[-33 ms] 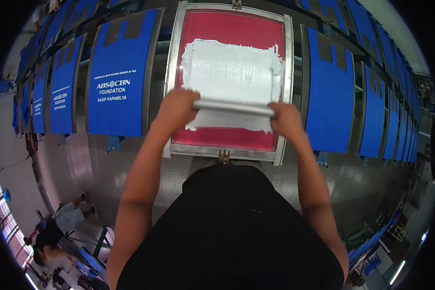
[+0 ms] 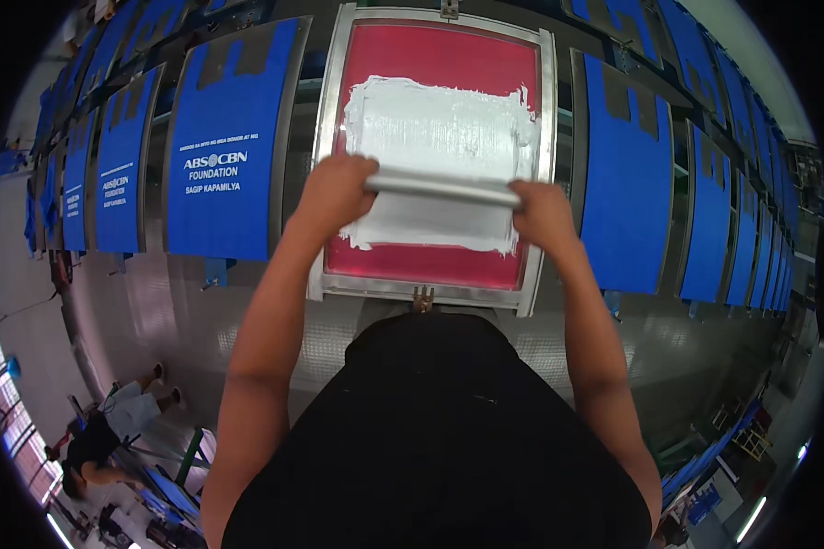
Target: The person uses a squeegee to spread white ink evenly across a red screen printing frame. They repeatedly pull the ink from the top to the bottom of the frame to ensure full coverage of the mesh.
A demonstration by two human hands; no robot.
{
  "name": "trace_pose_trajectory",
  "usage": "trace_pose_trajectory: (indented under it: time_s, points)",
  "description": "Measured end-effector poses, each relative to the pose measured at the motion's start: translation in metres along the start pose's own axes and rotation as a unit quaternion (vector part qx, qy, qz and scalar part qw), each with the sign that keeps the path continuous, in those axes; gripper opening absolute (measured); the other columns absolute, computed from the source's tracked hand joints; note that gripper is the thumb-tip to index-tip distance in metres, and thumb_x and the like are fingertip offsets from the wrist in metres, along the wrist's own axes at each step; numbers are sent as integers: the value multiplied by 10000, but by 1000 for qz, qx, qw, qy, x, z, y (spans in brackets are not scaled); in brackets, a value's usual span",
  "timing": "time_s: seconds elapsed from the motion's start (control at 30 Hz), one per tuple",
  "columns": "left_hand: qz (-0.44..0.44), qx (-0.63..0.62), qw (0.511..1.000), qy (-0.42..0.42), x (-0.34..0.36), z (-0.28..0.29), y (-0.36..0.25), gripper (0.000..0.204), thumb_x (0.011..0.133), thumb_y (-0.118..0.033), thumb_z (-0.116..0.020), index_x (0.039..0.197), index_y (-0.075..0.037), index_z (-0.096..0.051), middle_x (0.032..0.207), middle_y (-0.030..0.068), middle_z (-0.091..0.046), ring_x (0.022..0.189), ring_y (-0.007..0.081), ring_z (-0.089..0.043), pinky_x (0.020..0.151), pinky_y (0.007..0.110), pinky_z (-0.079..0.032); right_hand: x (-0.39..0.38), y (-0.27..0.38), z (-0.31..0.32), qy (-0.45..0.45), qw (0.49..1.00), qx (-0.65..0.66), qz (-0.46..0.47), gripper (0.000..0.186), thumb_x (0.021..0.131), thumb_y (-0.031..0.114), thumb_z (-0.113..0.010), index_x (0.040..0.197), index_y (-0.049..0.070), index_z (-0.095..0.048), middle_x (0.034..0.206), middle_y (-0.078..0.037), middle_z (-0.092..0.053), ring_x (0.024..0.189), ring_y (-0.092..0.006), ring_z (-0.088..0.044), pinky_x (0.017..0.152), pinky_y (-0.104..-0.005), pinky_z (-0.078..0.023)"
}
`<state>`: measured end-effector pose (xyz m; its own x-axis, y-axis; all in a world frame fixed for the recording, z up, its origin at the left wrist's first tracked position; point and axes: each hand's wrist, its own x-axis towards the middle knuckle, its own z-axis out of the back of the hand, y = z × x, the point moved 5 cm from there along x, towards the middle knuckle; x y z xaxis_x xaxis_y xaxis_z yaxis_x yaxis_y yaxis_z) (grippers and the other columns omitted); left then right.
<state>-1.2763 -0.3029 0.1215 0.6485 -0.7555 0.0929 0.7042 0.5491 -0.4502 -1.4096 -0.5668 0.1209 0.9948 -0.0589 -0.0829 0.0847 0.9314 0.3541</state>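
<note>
A metal screen-printing frame [image 2: 545,119] with red mesh [image 2: 439,46] lies in front of me. A broad, ragged-edged patch of thick white ink [image 2: 439,119] covers the middle of the mesh. Across the lower part of that ink lies a silver squeegee [image 2: 444,187], slightly tilted and blurred by motion. My left hand [image 2: 339,192] is closed round its left end. Its right end is gripped by my right hand [image 2: 544,215]. The squeegee's lower edge is hard to make out.
Blue fabric panels lie on boards on both sides, a printed one [image 2: 220,146] at left and a plain one [image 2: 624,174] at right. A metal clamp [image 2: 423,297] sits at the frame's near edge. Another person [image 2: 105,448] is at the lower left.
Both hands have moved the squeegee slightly away from me, up the white ink. The frame and panels stay in place.
</note>
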Motion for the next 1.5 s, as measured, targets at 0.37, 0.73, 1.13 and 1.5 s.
trace_pose_trajectory:
  time_s: [0.37,0.73,1.13,1.5]
  points:
    - [19,64,998,-8,0,-58,5,418,633,-61,-678,1047,-73,-615,955,115,-603,946,292,-564,824,410,-432,13,-14,-37,28,995,-101,-1,328,695,9,-571,1021,45,-565,925,-119,-596,960,-318,-578,1001,-558,-349]
    - [55,-3,993,102,-67,-75,-6,306,566,-62,-686,855,-31,-592,836,106,-594,832,287,-581,774,417,-465,-35,16,-73,217,972,-9,-89,314,616,107,-697,920,75,-624,885,-87,-642,909,-276,-617,1040,-538,-337]
    - [42,56,997,-35,90,-89,55,140,654,-80,-659,793,-99,-668,752,133,-656,749,331,-637,671,449,-519,95,-66,-58,70,982,-167,-50,281,694,162,-662,975,161,-660,849,-92,-697,869,-261,-671,1075,-534,-288]
    - [40,1,998,54,-32,-105,-1,360,621,10,-675,973,-61,-661,915,123,-659,904,317,-611,822,429,-473,-33,-20,-67,69,996,-52,-2,262,619,81,-670,876,108,-623,821,-82,-635,859,-259,-627,1073,-511,-311]
